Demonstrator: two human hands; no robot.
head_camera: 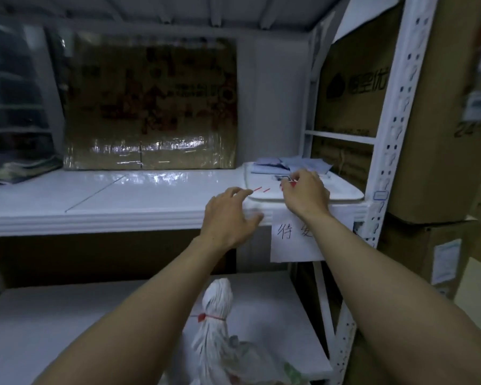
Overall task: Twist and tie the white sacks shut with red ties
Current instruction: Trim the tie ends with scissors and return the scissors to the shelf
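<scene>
A white sack (215,329) stands on the lower shelf, its neck twisted and bound with a red tie (212,317). On the upper shelf sits a white tray (347,195) with loose red ties (257,189) lying on it. My left hand (231,215) reaches over the shelf edge, fingers extended; its fingertips touch the end of a loose tie and the thumb is spread apart. My right hand (306,194) rests over the tray with curled fingers and pinches a red tie (292,184) at its fingertips.
A taped cardboard box (150,107) stands at the back of the upper shelf. Folded pale blue sheets (283,165) lie at the tray's far end. A handwritten paper label (289,240) hangs from the shelf edge. A white slotted upright (395,134) and stacked cartons (439,134) stand to the right.
</scene>
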